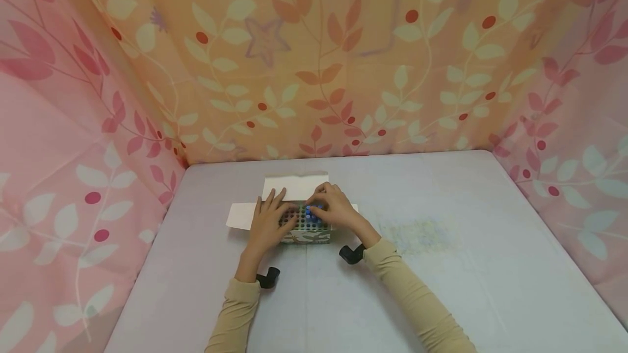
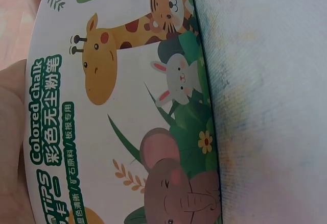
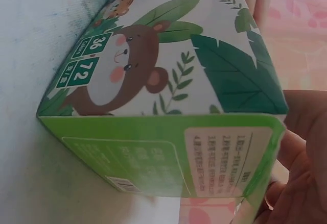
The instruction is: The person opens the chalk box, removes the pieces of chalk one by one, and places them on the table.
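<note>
- Head view: chalk box (image 1: 306,237) on tabletop (image 1: 441,298); left hand (image 1: 266,226) spread loosely over it, grasping nothing visible; right hand (image 1: 336,208) bent at blue chalks (image 1: 314,218), pinch indiscernible.
- Left wrist view: box's animal-printed side.
- Right wrist view: box's green end.

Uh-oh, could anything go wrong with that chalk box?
Maybe! The right hand is right at the blue chalks, so one might slip and snap. The left hand is by a flap that sticks out from the box; bumping it could nudge the box. And the table has a coloured smudge, so chalk dust might make more mess.
</note>
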`<move>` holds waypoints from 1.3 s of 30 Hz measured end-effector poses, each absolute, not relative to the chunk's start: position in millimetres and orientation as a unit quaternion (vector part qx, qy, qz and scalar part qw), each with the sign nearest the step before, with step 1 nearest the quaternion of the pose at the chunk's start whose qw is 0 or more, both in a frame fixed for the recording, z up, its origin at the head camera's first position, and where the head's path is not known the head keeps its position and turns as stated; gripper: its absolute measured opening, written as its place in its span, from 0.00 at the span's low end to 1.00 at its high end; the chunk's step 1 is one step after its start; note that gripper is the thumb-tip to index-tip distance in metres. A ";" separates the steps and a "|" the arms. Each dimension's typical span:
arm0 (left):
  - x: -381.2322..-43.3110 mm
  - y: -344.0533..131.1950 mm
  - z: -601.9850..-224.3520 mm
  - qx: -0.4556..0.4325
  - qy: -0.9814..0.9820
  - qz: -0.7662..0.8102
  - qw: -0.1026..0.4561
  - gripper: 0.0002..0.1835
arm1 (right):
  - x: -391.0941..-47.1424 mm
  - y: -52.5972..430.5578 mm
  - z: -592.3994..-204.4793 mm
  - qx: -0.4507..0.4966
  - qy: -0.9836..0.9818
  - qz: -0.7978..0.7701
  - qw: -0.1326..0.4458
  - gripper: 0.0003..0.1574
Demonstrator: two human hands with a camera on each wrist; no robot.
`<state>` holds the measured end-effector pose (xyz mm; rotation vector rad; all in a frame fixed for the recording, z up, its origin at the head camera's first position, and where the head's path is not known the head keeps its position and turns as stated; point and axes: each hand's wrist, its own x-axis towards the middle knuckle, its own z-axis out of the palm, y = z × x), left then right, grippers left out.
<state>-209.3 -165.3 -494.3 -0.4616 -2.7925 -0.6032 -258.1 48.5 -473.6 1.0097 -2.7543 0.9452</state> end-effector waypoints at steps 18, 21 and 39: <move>-208.2 -162.1 -489.9 -0.134 -0.958 -0.225 0.119 0.11 | -255.3 41.4 -473.2 0.290 -0.908 0.299 0.042 0.09; -209.1 -161.7 -490.8 -0.130 -0.958 -0.229 0.115 0.11 | -253.8 41.1 -474.1 0.291 -0.907 0.300 0.057 0.09; -210.3 -162.6 -491.9 -0.125 -0.959 -0.222 0.120 0.08 | -254.0 46.7 -457.1 0.271 -0.833 0.453 0.163 0.09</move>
